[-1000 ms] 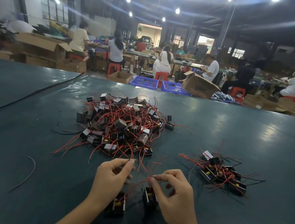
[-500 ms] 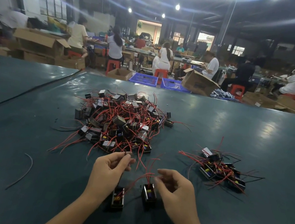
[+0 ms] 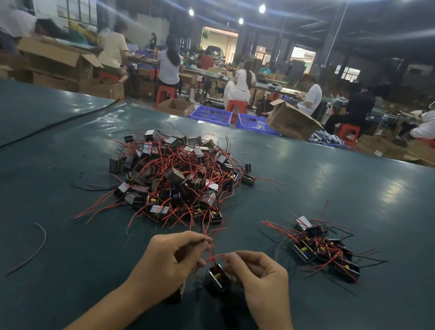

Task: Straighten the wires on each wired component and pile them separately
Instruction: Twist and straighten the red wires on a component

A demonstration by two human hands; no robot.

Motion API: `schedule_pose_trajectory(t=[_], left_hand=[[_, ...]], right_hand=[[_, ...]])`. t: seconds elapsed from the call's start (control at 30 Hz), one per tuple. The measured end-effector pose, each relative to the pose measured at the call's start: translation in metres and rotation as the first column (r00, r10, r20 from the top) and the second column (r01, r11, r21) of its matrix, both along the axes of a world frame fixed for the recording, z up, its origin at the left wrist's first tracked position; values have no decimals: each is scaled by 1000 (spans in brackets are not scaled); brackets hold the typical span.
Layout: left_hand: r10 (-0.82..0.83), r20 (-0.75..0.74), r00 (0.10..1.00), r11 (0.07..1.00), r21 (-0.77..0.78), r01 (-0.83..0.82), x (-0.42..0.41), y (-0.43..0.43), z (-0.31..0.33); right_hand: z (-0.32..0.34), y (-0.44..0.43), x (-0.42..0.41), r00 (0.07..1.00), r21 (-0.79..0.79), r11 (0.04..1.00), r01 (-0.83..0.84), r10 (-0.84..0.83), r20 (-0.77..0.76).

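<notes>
Wired component (image 3: 218,278) is sitting between left hand (image 3: 169,258) and right hand (image 3: 259,279), each grip pinching red wires (image 3: 212,256). Tangled pile (image 3: 178,179) is crowding just behind; smaller pile (image 3: 322,249) is lying off right.

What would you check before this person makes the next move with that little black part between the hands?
1. Left hand pinches the red wires: ok.
2. Right hand pinches one of those wires: ok.
3. Wires on the component between the hands run straight: not ok, they curve.
4. Small pile lies apart from the big pile: ok.
5. Second component under the left hand has straightened wires: cannot tell, mostly hidden.
</notes>
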State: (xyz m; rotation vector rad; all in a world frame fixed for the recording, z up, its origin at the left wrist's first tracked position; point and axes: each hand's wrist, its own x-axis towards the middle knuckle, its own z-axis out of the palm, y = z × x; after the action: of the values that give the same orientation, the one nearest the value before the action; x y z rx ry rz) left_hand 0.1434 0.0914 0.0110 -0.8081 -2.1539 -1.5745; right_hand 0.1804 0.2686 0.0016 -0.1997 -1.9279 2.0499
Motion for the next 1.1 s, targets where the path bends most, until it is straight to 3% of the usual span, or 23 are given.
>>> schedule_pose_trajectory(t=[0.17, 0.23, 0.53, 0.73, 1.0, 1.1], left_hand=[[65, -107, 992, 989, -124, -78, 0, -1, -1], [115, -136, 984, 983, -127, -133, -2, -2, -1], [147, -170, 974, 972, -158, -174, -5, -6, -1], [36, -233, 972, 937, -331, -114, -5, -8, -6], [76, -299, 951, 969, -202, -141, -4, -8, 2], [63, -245, 967, 988, -119, -95, -1, -3, 1]], right_hand=[[-2, -1, 2, 999, 243, 970, 27, -15, -50], [-1, 0, 3, 997, 272, 961, 49, -31, -67], [13, -6, 8, 993, 75, 991, -114, 111, 42], [9, -5, 6, 981, 65, 993, -97, 85, 172], [-1, -9, 5, 983, 329, 936, -129, 77, 166], [-2, -8, 5, 990, 419, 902, -103, 52, 130]])
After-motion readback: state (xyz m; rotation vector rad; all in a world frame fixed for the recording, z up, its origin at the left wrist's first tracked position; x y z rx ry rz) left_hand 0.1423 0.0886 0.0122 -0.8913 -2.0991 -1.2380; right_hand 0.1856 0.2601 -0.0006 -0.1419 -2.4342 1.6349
